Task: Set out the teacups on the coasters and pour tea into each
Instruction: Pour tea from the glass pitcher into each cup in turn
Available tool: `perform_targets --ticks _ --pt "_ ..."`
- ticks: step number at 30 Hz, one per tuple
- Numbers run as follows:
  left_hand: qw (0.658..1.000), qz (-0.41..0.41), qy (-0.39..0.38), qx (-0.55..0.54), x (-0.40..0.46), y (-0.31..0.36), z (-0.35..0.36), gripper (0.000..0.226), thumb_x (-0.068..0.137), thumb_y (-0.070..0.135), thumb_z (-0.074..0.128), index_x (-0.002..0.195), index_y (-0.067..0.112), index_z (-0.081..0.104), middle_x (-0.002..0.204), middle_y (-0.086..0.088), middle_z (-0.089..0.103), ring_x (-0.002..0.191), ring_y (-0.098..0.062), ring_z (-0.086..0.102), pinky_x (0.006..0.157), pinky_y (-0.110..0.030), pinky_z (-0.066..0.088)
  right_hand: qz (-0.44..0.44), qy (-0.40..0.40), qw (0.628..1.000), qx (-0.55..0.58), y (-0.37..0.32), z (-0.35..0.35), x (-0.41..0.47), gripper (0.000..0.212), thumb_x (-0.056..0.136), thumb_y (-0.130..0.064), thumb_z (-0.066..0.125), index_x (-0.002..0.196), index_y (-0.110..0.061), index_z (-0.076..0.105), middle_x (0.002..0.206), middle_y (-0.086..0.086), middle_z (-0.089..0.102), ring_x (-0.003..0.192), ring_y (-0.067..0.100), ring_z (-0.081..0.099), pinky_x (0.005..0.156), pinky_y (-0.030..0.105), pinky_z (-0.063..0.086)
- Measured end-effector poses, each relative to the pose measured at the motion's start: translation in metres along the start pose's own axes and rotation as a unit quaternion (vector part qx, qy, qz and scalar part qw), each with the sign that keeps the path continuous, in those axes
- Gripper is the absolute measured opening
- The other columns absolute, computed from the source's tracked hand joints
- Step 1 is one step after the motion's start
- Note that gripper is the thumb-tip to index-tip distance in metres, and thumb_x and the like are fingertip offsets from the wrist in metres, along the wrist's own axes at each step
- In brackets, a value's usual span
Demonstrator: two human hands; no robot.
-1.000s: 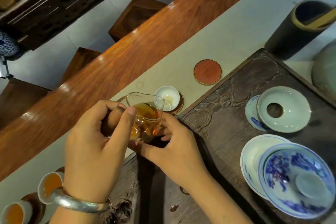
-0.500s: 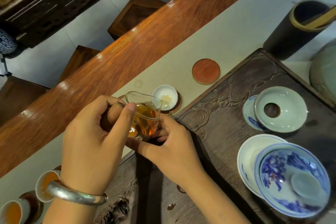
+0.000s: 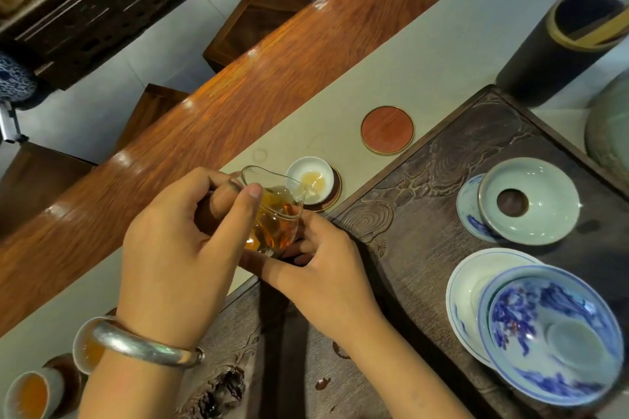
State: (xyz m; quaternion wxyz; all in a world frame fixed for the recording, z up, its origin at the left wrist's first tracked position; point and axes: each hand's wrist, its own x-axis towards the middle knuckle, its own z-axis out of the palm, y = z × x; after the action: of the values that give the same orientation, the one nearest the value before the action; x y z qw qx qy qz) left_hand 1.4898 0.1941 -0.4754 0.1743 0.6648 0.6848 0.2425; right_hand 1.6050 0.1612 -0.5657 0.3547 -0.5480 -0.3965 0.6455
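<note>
My left hand (image 3: 177, 248) grips a clear glass pitcher (image 3: 275, 214) of amber tea, tilted with its spout over a small white teacup (image 3: 311, 178) on a round coaster. A little pale tea lies in that cup. My right hand (image 3: 323, 269) touches the pitcher's base from below with its fingers. An empty red coaster (image 3: 387, 130) lies further right on the pale runner. Two cups filled with tea (image 3: 30, 391) (image 3: 86, 350) stand on coasters at the lower left, one partly hidden by my left wrist.
A dark carved tea tray (image 3: 425, 201) holds a celadon strainer (image 3: 529, 202) on a small saucer, and a blue-and-white lid (image 3: 551, 333) lying on a white bowl. A dark cylinder (image 3: 558, 44) with tools stands at the far right. Wooden stools sit beyond the long table.
The pitcher has tipped further toward the white cup, and the tea in that cup has risen slightly. Both hands stay on the pitcher.
</note>
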Motion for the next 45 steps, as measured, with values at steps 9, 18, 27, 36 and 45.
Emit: perform_targets --ticks 9,18,27,36,45 --pt "1.0 0.0 -0.009 0.003 0.002 0.001 0.0 0.02 0.086 0.042 0.058 0.076 0.024 0.061 0.066 0.014 0.058 0.075 0.002 0.056 0.056 -0.006 0.039 0.009 0.0 1.0 0.001 0.0 -0.001 0.001 0.079 0.054 -0.069 0.078 0.126 -0.04 0.066 0.109 -0.022 0.077 0.099 -0.008 0.072 0.083 0.015 0.06" --pt "1.0 0.002 -0.016 0.003 0.004 0.001 -0.001 0.016 0.085 0.044 0.058 0.075 0.03 0.058 0.068 0.017 0.058 0.074 0.001 0.056 0.055 -0.011 0.038 0.014 0.011 1.0 0.01 0.001 0.003 0.002 0.076 0.055 -0.068 0.079 0.123 -0.037 0.068 0.105 -0.018 0.078 0.094 -0.002 0.074 0.077 0.017 0.06" --pt "1.0 0.003 -0.025 -0.006 0.006 0.001 -0.003 0.019 0.084 0.045 0.058 0.074 0.029 0.058 0.065 0.013 0.057 0.07 -0.005 0.056 0.056 -0.018 0.041 0.01 0.023 0.999 0.022 0.002 0.006 0.002 0.078 0.055 -0.068 0.081 0.125 -0.037 0.067 0.107 -0.018 0.078 0.096 -0.001 0.074 0.074 0.015 0.059" --pt "0.999 -0.004 -0.037 -0.004 0.009 0.001 -0.004 0.021 0.083 0.047 0.056 0.075 0.028 0.059 0.065 0.012 0.057 0.072 -0.004 0.056 0.055 -0.013 0.039 0.011 0.03 0.999 0.039 0.002 0.008 0.003 0.076 0.055 -0.065 0.084 0.124 -0.038 0.068 0.105 -0.018 0.079 0.094 -0.004 0.074 0.073 0.012 0.058" --pt "0.999 -0.004 -0.043 0.006 0.009 0.001 -0.006 0.022 0.083 0.049 0.055 0.076 0.028 0.059 0.066 0.012 0.058 0.072 -0.003 0.056 0.053 -0.018 0.039 0.023 0.028 0.998 0.047 0.002 0.011 0.003 0.063 0.051 -0.069 0.081 0.108 -0.05 0.065 0.103 -0.023 0.077 0.093 -0.006 0.073 0.073 0.013 0.058"
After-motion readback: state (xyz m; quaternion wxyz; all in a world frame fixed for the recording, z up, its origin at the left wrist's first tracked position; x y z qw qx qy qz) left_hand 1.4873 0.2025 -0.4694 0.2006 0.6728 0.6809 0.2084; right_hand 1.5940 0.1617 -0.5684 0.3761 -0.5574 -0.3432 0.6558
